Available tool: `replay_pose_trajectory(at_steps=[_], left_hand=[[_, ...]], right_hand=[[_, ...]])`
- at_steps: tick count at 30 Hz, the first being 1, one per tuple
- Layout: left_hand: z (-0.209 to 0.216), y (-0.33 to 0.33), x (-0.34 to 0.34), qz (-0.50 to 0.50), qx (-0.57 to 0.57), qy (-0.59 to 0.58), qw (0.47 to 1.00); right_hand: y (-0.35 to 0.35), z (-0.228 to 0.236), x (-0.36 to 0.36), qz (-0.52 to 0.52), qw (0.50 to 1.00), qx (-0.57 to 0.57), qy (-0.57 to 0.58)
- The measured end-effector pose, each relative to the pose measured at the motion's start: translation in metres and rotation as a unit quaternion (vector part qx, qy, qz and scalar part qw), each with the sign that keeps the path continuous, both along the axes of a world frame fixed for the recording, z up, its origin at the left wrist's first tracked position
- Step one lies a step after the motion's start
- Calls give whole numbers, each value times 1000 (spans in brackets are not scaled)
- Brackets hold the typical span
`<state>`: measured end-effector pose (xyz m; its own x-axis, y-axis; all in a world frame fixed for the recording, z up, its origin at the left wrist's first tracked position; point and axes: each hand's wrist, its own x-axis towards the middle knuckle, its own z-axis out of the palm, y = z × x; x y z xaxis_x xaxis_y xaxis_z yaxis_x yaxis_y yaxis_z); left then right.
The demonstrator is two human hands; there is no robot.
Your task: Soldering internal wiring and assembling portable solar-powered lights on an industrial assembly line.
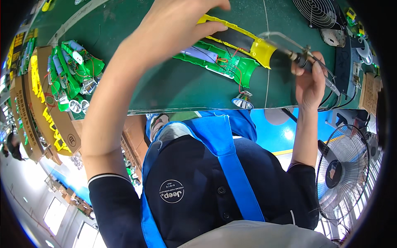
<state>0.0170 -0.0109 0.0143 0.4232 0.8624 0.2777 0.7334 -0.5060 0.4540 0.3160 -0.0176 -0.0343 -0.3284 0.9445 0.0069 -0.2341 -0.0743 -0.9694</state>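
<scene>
My left hand [186,20] reaches over the bench, its thumb against a yellow plastic flashlight housing half [261,51] that it grips near the far end. Just nearer lies a green housing half [247,70], holding a purple battery cell [200,53] and a small green circuit board [232,64]. Red wires run from the board to a silver reflector [242,100] by the bench's front edge. My right hand [310,80] is closed around a soldering iron [304,62] with a thin curved metal tube; its tip is blurred, beside the yellow half's wide end.
At the left of the green bench [165,97] several green flashlight assemblies with reflectors [72,76] are piled. Cardboard boxes [62,124] with yellow parts stand beyond. A round metal-grilled fan [316,14] sits at the far right, cables below it. A larger fan [343,171] stands beside my right arm.
</scene>
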Motion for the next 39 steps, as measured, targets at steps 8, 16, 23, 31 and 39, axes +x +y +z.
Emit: replay_pose_trajectory(at_steps=[8, 16, 23, 31, 39], left_hand=[[5, -29, -24, -42, 151, 108, 982], [-27, -26, -47, 37, 84, 82, 992], [-43, 138, -56, 259, 107, -39, 959], [-1, 80, -53, 174, 170, -115, 963], [102, -232, -288, 517, 159, 152, 827]], right_hand=[[3, -15, 9, -112, 983, 11, 146], [-2, -25, 12, -149, 975, 22, 164], [-3, -18, 2, -172, 974, 35, 142], [-1, -32, 16, -133, 978, 46, 155], [22, -41, 9, -47, 980, 38, 192]])
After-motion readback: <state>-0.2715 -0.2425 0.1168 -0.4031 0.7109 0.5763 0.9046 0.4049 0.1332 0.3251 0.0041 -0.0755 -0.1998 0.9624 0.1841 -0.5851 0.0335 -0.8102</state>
